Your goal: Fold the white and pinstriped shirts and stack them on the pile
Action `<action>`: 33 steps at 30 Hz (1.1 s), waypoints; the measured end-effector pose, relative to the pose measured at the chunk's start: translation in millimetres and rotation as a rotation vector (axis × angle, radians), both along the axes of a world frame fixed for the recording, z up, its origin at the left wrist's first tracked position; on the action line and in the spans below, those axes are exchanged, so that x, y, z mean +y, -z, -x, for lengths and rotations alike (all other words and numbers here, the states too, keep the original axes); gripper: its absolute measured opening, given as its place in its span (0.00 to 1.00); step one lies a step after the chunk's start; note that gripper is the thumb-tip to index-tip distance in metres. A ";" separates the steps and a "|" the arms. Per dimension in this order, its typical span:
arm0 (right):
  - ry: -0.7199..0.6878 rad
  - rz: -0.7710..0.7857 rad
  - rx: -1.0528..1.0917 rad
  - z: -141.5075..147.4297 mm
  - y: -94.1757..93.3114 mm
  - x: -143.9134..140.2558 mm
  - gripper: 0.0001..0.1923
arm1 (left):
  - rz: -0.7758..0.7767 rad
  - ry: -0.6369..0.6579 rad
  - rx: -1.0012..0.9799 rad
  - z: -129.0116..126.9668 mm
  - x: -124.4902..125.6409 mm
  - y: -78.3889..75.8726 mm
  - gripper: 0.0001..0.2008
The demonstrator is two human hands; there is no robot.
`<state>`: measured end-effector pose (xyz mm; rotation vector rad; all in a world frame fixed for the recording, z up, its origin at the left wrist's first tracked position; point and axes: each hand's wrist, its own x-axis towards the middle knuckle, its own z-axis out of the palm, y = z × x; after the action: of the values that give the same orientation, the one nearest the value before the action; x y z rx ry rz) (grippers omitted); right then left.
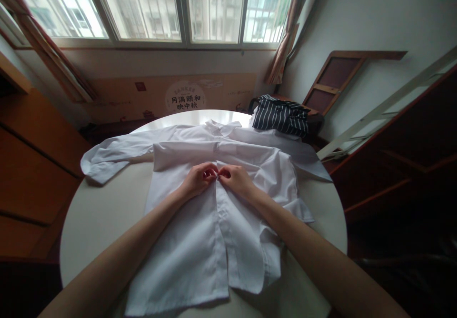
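Left hand [197, 181] and right hand [237, 181] pinch white shirt [185, 246] at front opening; striped cloth [280, 116], desk's [94, 223] one o'clock.

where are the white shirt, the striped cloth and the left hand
White shirt [200, 218]: head view, on the front panel
Striped cloth [280, 114]: head view, on the middle of its striped top
Left hand [195, 180]: head view, on the back of the hand

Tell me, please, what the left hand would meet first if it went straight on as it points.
The left hand would probably meet the right hand, though cloth of the white shirt may come first; depth is unclear.
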<state>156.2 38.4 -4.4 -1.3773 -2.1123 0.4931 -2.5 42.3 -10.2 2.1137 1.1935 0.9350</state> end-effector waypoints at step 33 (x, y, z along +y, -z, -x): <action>-0.001 -0.024 -0.034 -0.1 1.4 -0.8 0.06 | 0.025 0.023 -0.020 2.7 3.9 4.2 0.05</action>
<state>156.2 37.5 -5.7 -1.3806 -2.1398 0.4462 -5.2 46.2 -14.4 2.0888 1.1629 0.9246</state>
